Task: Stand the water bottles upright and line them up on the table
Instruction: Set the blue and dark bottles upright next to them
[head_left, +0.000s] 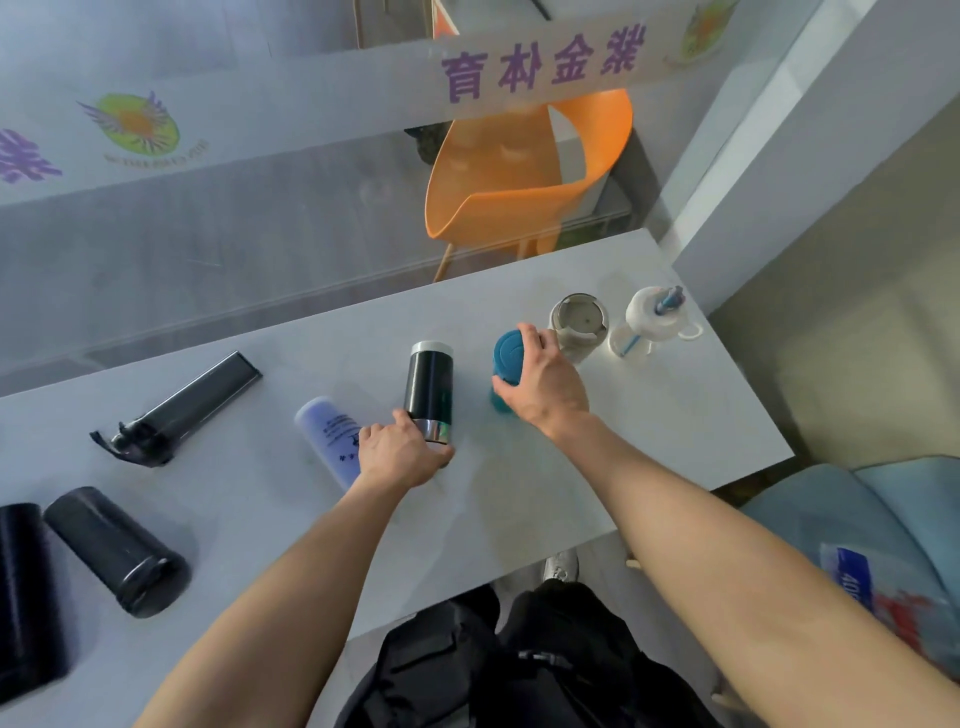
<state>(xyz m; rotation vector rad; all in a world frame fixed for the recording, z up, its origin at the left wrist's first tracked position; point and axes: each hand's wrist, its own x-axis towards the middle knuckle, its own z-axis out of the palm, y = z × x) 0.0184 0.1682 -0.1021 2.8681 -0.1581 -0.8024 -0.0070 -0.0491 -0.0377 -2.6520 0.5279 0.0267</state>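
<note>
Steel-banded black cylindrical flask (429, 396) lies at frame centre on the grey table (649, 415), left hand (400, 456) clasping its base; rigid, smooth, likely slippery. Right hand (540, 378) grips the upright teal bottle (506, 371) by its cap.

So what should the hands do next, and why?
Probably tip the black bottle up onto its base beside the teal bottle. The left hand already grips its lower end while it lies on the table, and the right hand holds the teal bottle upright next to the grey bottle and white bottle, so the row has started there.
</note>
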